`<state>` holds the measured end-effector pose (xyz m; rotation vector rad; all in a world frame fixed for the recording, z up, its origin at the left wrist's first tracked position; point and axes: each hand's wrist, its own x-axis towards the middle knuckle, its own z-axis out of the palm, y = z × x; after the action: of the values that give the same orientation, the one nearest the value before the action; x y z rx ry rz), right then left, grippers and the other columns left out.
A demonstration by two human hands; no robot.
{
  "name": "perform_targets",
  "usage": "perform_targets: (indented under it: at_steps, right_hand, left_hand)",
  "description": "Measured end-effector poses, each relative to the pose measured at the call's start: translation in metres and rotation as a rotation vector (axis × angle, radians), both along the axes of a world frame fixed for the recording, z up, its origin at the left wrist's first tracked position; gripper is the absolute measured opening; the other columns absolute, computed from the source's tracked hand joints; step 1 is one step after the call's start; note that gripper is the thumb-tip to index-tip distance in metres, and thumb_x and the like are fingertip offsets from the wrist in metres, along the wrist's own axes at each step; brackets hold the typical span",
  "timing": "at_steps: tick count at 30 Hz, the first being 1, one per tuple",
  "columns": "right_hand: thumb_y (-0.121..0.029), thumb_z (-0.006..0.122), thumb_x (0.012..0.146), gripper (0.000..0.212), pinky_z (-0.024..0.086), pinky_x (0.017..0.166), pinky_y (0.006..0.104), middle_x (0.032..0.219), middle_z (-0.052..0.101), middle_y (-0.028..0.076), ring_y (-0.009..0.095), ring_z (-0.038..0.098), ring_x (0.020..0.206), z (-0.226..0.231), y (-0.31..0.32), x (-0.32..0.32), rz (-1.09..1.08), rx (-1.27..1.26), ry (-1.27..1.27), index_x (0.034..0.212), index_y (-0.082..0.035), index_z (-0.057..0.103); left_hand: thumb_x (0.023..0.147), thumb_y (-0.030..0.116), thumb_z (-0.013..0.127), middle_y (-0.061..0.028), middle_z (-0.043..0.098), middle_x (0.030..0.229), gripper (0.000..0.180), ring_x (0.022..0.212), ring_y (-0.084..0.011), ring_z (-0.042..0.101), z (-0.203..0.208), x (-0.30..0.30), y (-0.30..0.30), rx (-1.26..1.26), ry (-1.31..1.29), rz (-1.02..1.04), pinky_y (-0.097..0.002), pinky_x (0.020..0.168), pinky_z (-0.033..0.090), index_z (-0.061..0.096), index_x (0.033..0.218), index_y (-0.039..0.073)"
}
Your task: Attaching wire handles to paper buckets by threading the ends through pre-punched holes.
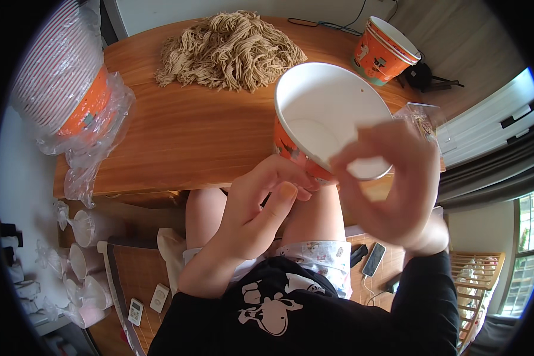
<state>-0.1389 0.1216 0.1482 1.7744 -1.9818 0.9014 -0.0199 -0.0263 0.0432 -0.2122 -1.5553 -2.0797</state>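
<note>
1. The orange and white bucket (326, 110) is tipped so its white inside shows, by the near edge of the tabletop (160, 142). It could drop onto the legs (317, 222) if nothing holds it well.
2. The left hand (252, 207) has bent fingers close to the bucket's side. I can't tell if they grip it. A loose hold could let it slip.
3. The right hand (408, 172) is blurry, with fingers curled like a ring in front of the bucket. I can't tell if they pinch anything. A bump there could make the bucket roll.
4. The clear box (434, 115) is just past the right hand, so a big swing could knock it.
</note>
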Motion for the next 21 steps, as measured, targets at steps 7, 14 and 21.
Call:
perform_targets:
  at_steps: [7, 14, 21]
  right_hand:
    - [-0.012, 0.076, 0.079, 0.033, 0.036, 0.075, 0.0267, 0.087, 0.068, -0.007, 0.012, 0.056, 0.082, -0.076, 0.001, 0.034, -0.093, -0.335, 0.404, 0.110, -0.015, 0.064]
    - [0.002, 0.081, 0.076, 0.051, 0.045, 0.095, 0.0409, 0.113, 0.059, 0.017, 0.026, 0.059, 0.099, -0.138, -0.004, 0.052, -0.154, -0.387, -0.245, 0.113, -0.003, 0.046]
    - [0.012, 0.061, 0.091, 0.041, 0.053, 0.086, 0.0327, 0.100, 0.065, 0.016, 0.021, 0.064, 0.090, -0.138, 0.004, 0.056, 0.089, -0.597, -0.890, 0.120, -0.001, 0.035]
  left_hand:
    - [0.103, 0.012, 0.057, -0.0149, 0.073, 0.102, 0.018, 0.095, -0.0160, 0.068, 0.012, 0.000, -0.003, 0.018, -0.153, -0.125, -0.0283, 0.088, 0.052, 0.064, 0.105, -0.004]
    - [0.102, 0.013, 0.062, -0.0108, 0.074, 0.104, 0.016, 0.098, -0.0136, 0.069, 0.009, 0.002, 0.003, 0.037, -0.111, -0.105, -0.0275, 0.090, 0.053, 0.068, 0.105, -0.002]
    - [0.102, 0.010, 0.060, -0.0196, 0.073, 0.108, 0.017, 0.105, -0.0232, 0.069, 0.010, 0.007, 0.007, -0.060, -0.129, -0.003, -0.0379, 0.097, 0.053, 0.066, 0.105, -0.006]
